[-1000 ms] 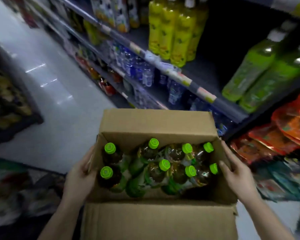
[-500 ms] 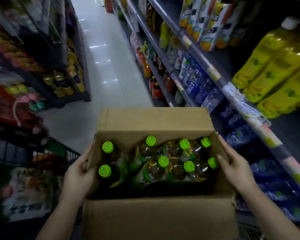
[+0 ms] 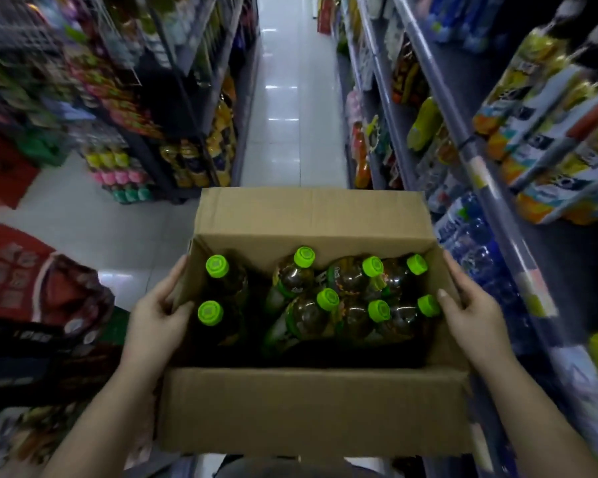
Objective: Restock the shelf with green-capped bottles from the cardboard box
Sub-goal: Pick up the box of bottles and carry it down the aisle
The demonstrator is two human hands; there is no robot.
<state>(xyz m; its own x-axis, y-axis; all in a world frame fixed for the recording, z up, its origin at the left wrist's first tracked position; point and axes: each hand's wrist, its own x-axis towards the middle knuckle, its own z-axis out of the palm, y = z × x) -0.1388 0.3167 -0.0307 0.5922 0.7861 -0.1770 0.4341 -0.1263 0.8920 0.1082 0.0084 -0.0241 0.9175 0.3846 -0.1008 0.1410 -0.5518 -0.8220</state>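
We now face down aisle, shelf swung to 3 o'clock; earlier it sat ahead. Left hand and right hand clamp cardboard box walls at 6 o'clock, green-capped bottles inside. Likely carrying; restocking not begun

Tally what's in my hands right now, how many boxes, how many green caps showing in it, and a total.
Box: 1, left hand and right hand each gripping a side wall
Green caps: 8
Total: 9
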